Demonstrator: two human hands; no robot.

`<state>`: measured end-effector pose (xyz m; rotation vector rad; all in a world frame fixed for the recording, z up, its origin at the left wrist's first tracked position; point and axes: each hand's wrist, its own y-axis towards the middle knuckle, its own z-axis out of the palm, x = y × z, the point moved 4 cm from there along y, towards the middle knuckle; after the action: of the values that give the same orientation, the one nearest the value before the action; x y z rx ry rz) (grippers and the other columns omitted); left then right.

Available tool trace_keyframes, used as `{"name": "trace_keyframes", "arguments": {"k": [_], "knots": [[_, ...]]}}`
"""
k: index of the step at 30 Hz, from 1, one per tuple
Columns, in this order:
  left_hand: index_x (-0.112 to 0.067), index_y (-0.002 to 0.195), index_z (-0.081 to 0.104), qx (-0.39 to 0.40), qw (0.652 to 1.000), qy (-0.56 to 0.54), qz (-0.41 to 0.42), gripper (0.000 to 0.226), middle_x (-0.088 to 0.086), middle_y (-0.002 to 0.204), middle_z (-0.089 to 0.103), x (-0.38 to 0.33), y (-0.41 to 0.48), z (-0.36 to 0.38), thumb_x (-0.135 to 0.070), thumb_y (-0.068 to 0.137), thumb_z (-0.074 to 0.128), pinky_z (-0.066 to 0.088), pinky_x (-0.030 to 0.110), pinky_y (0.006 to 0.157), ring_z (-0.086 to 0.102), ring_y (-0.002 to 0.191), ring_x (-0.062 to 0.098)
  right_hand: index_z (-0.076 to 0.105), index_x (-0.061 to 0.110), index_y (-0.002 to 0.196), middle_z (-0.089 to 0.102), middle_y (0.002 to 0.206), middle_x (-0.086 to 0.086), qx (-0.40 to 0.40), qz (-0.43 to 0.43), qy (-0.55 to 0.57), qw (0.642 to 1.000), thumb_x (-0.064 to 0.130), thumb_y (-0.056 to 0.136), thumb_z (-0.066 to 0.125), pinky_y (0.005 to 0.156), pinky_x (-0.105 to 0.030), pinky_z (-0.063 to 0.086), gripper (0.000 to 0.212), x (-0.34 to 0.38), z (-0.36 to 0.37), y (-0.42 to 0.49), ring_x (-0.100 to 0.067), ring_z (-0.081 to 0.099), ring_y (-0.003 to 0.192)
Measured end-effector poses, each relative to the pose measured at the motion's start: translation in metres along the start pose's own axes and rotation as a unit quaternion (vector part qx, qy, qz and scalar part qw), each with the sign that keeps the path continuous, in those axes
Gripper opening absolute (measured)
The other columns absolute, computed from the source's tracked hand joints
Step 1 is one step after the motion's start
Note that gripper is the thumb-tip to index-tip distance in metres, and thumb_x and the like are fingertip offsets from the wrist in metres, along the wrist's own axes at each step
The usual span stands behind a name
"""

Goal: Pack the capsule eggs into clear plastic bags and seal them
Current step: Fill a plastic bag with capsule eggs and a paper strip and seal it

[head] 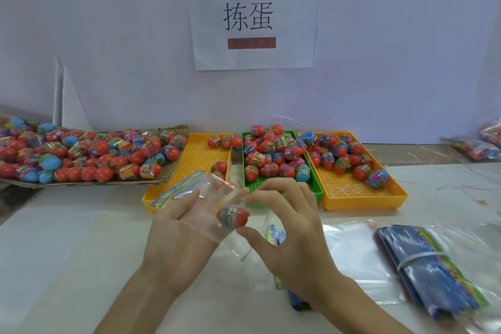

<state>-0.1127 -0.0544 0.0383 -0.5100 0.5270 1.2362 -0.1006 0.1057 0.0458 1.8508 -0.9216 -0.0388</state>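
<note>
Nearest, above the pale worktop (81,238), a thin, limp clear plastic bag (206,198) is held open on the left hand (179,228), fingers curled loosely under it. A smooth red capsule egg (233,216), likely light, rigid and slippery, sits at the bag's mouth, beside the right hand (287,222), whose fingers are spread with thumb and forefinger closing on the bag's edge. Beyond, perforated plastic trays (360,195) and a cardboard tray (173,168) are heaped with more eggs.

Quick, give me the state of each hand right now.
Left hand: holding the clear plastic bag, fingers inside its mouth.
Right hand: fingers curled at the bag's opening by the capsule egg; whether its grip is on the egg cannot be told.
</note>
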Motion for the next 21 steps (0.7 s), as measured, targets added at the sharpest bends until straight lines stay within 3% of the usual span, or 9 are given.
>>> {"name": "trace_keyframes", "arguments": {"k": [2, 6, 10, 11, 14, 16, 18, 21], "knots": [[0.003, 0.15, 0.037, 0.013, 1.0, 0.005, -0.021, 0.055, 0.029, 0.147, 0.049, 0.003, 0.001, 0.0, -0.026, 0.103, 0.033, 0.059, 0.048, 0.089, 0.064, 0.111, 0.038, 0.058, 0.031, 0.12, 0.053, 0.123, 0.008, 0.003, 0.015, -0.001, 1.0, 0.039, 0.076, 0.079, 0.097, -0.031, 0.042, 0.05, -0.001, 0.0, 0.001, -0.011, 0.047, 0.116], [0.002, 0.131, 0.064, 0.044, 0.995, 0.059, -0.061, 0.054, 0.029, 0.142, 0.054, 0.012, 0.001, -0.002, -0.032, 0.106, 0.029, 0.049, 0.052, 0.106, 0.062, 0.12, 0.037, 0.062, 0.027, 0.123, 0.054, 0.126, 0.007, 0.031, 0.029, -0.014, 0.999, 0.042, 0.078, 0.075, 0.098, -0.029, 0.04, 0.049, -0.001, 0.002, 0.001, -0.012, 0.05, 0.118], [-0.004, 0.148, 0.047, 0.067, 0.992, 0.072, -0.076, 0.048, 0.025, 0.149, 0.049, 0.022, 0.001, 0.003, -0.026, 0.108, 0.034, 0.032, 0.062, 0.117, 0.05, 0.136, 0.041, 0.061, 0.029, 0.123, 0.056, 0.125, 0.009, 0.037, 0.051, -0.029, 0.998, 0.045, 0.078, 0.069, 0.095, -0.028, 0.039, 0.048, -0.003, 0.002, 0.001, -0.011, 0.052, 0.118], [-0.004, 0.149, 0.045, 0.072, 0.992, 0.072, -0.078, 0.047, 0.026, 0.15, 0.047, 0.025, 0.001, 0.003, -0.024, 0.107, 0.036, 0.031, 0.064, 0.117, 0.049, 0.136, 0.045, 0.061, 0.028, 0.123, 0.056, 0.124, 0.009, 0.036, 0.057, -0.032, 0.997, 0.045, 0.078, 0.068, 0.095, -0.028, 0.039, 0.048, -0.004, 0.002, 0.002, -0.01, 0.052, 0.117], [-0.001, 0.143, 0.052, 0.091, 0.988, 0.078, -0.097, 0.044, 0.028, 0.145, 0.05, 0.03, -0.002, 0.01, -0.019, 0.104, 0.04, 0.05, 0.058, 0.1, 0.056, 0.126, 0.049, 0.066, 0.024, 0.119, 0.059, 0.121, 0.008, 0.029, 0.074, -0.048, 0.996, 0.041, 0.078, 0.075, 0.093, -0.027, 0.04, 0.044, -0.007, 0.0, 0.001, -0.01, 0.053, 0.115], [0.001, 0.13, 0.062, 0.099, 0.985, 0.075, -0.12, 0.038, 0.019, 0.124, 0.06, 0.033, -0.005, 0.014, -0.016, 0.101, 0.048, 0.055, 0.052, 0.09, 0.067, 0.11, 0.04, 0.068, 0.022, 0.114, 0.061, 0.118, 0.006, 0.009, 0.084, -0.056, 0.995, 0.037, 0.077, 0.077, 0.09, -0.027, 0.041, 0.041, -0.007, -0.002, 0.002, -0.011, 0.054, 0.11], [0.002, 0.123, 0.058, 0.096, 0.983, 0.077, -0.134, 0.03, 0.013, 0.104, 0.066, 0.034, -0.007, 0.015, -0.016, 0.1, 0.049, 0.056, 0.052, 0.088, 0.069, 0.097, 0.033, 0.069, 0.021, 0.111, 0.062, 0.113, 0.005, -0.006, 0.087, -0.06, 0.994, 0.04, 0.079, 0.068, 0.086, -0.029, 0.042, 0.037, -0.005, -0.004, 0.002, -0.013, 0.056, 0.106], [-0.003, 0.116, 0.051, 0.102, 0.981, 0.096, -0.133, 0.021, 0.008, 0.101, 0.073, 0.034, -0.009, 0.014, -0.018, 0.102, 0.046, 0.054, 0.05, 0.091, 0.07, 0.099, 0.032, 0.069, 0.021, 0.109, 0.061, 0.111, 0.005, -0.004, 0.097, -0.045, 0.994, 0.044, 0.08, 0.062, 0.084, -0.033, 0.046, 0.038, -0.003, -0.004, 0.003, -0.014, 0.057, 0.104]]}}
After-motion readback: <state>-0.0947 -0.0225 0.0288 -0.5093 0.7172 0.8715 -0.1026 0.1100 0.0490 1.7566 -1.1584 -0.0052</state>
